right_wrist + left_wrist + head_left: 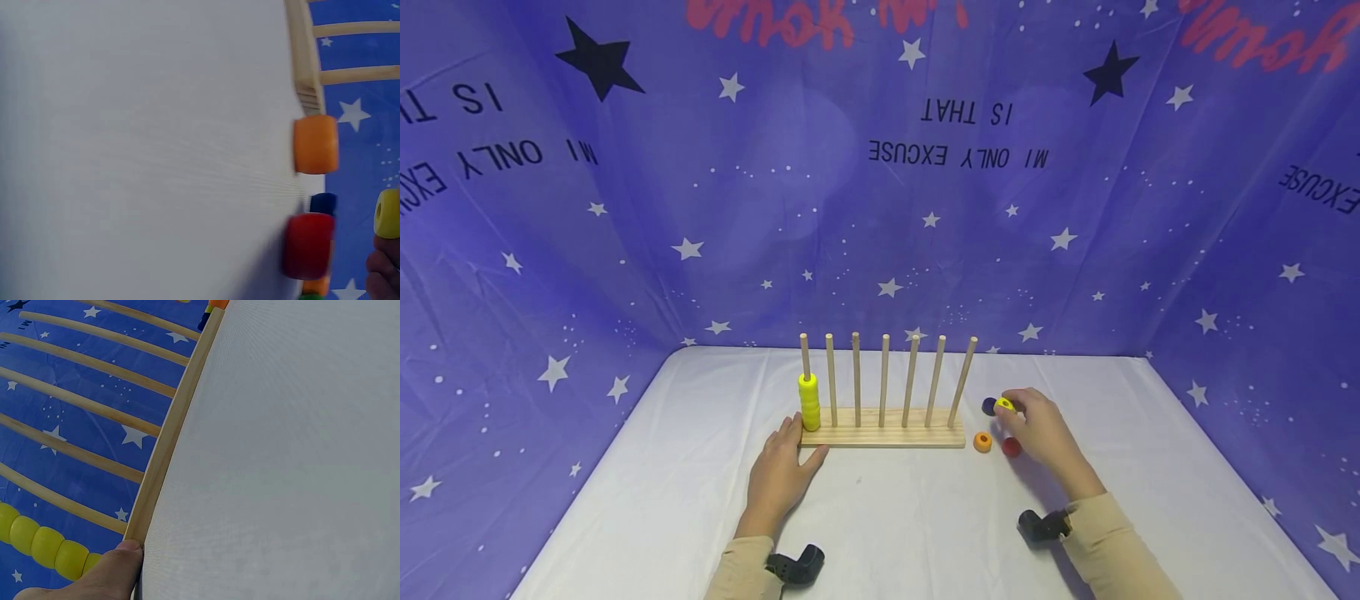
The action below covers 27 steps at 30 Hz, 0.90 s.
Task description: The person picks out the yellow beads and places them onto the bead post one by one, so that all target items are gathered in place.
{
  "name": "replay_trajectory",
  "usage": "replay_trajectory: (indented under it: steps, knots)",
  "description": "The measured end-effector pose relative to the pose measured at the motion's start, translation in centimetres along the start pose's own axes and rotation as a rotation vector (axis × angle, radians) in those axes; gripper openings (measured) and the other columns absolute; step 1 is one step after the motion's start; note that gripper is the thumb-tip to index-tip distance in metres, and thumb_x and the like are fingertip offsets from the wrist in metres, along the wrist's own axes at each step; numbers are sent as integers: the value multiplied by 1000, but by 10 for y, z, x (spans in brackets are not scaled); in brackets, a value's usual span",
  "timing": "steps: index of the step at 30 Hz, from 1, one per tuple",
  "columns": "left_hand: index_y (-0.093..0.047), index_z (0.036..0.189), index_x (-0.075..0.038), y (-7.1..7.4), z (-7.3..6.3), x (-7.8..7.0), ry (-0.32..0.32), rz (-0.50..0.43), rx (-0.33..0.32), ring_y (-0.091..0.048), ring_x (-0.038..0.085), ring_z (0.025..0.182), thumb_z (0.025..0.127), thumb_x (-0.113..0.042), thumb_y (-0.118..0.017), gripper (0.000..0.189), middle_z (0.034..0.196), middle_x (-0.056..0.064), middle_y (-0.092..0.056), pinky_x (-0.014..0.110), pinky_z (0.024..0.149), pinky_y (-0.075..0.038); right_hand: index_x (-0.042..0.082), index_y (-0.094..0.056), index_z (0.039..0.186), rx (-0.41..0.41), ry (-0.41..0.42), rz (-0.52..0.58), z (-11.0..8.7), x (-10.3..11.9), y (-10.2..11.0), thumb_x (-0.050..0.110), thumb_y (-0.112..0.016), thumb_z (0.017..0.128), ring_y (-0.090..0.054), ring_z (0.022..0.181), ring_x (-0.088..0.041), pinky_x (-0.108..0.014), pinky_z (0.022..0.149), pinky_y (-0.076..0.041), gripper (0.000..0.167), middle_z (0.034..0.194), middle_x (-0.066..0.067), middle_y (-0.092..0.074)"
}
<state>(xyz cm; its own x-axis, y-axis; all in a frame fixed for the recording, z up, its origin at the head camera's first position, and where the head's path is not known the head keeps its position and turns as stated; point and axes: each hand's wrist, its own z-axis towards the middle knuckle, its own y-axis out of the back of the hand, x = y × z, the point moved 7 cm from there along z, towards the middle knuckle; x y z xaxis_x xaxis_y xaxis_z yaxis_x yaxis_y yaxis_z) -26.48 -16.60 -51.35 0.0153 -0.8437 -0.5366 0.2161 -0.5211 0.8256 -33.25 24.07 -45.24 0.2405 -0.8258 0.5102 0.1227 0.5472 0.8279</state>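
Observation:
A wooden peg rack (883,437) with several upright pegs stands on the table. Its leftmost peg carries a stack of yellow beads (809,404). At the rack's left end rests my left hand (778,471), fingers laid along the end and thumb (119,565) against the front edge of the base. My right hand (1037,429) pinches a loose yellow bead (1004,404), its hole showing, above the table to the right of the rack. Below and beside that hand lie an orange bead (982,442), a red bead (1012,447) and a dark blue bead (989,406).
Behind the red bead, the right wrist view shows part of another orange bead (317,286) and a sliver of a green one (310,297). A white cloth (880,525) covers the table. Purple star-printed fabric (880,208) hangs at the back and sides.

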Motion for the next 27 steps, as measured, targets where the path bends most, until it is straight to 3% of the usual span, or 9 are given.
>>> replay_trajectory:
  steps: [13,27]
  knots:
    - [-36,152,-3,1,0,-1,5,-12,-5,-41,47,140,92,-48,-67,81,154,24,-41,62,112,-37,-1,-58,128,-37,49,-57,17,50,56,25,-58,101,-59,111,-37,-57,96,-51,37,119,-20,-60]
    - [-36,152,-2,1,0,0,5,-15,3,-40,47,140,92,-49,-66,82,154,24,-40,63,112,-36,-4,-59,122,-130,220,-54,33,102,97,20,-58,101,-57,100,-32,-51,87,-50,32,111,-18,-60]
